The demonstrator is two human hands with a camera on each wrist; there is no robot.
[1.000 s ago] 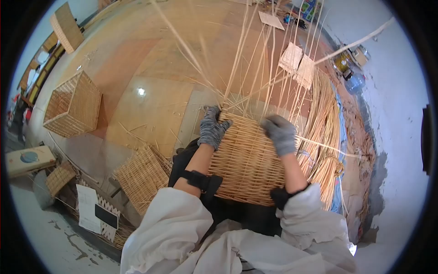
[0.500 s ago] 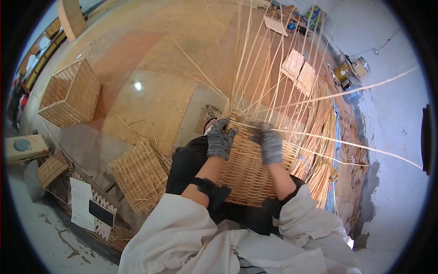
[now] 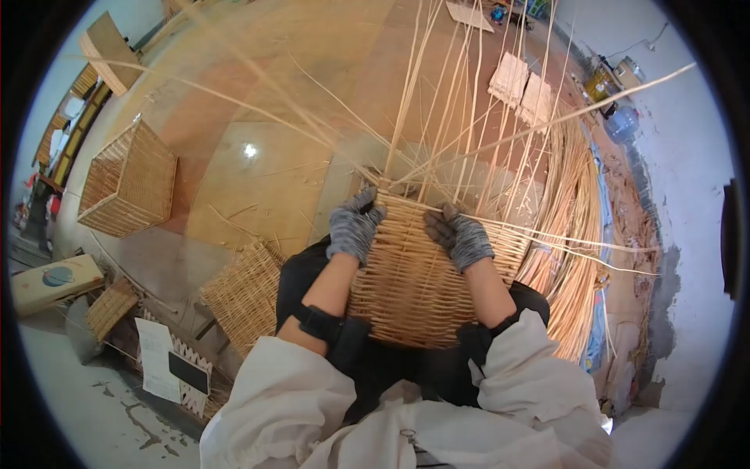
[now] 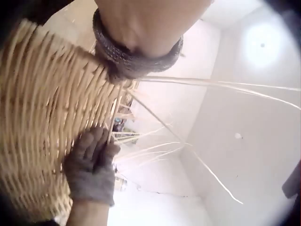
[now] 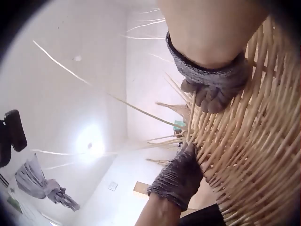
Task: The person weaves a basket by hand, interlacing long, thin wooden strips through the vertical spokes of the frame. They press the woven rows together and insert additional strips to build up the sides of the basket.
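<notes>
A partly woven wicker basket (image 3: 418, 293) lies across the person's lap, with long upright rods (image 3: 402, 94) fanning out from its far edge. The gloved left hand (image 3: 355, 228) grips the basket's left far corner. Farther right on that edge, the gloved right hand (image 3: 461, 238) pinches a thin weaving rod (image 3: 562, 242) against the top row, fingers bent over the woven face. In the right wrist view, the curled right hand (image 5: 211, 92) and the left hand (image 5: 178, 176) both sit at the woven edge. The left fingers are mostly hidden in the left wrist view.
A bundle of loose rods (image 3: 566, 203) lies at the right by the wall. An open wicker basket (image 3: 133, 184) stands on the floor at the left. Nearer are another woven piece (image 3: 246, 293), a cardboard box (image 3: 55, 281) and a phone (image 3: 189, 373) on paper.
The right hand, blurred and moving near the left hand half a second ago, now rests farther right along the edge. Several long rods have swung, one now pointing far left.
</notes>
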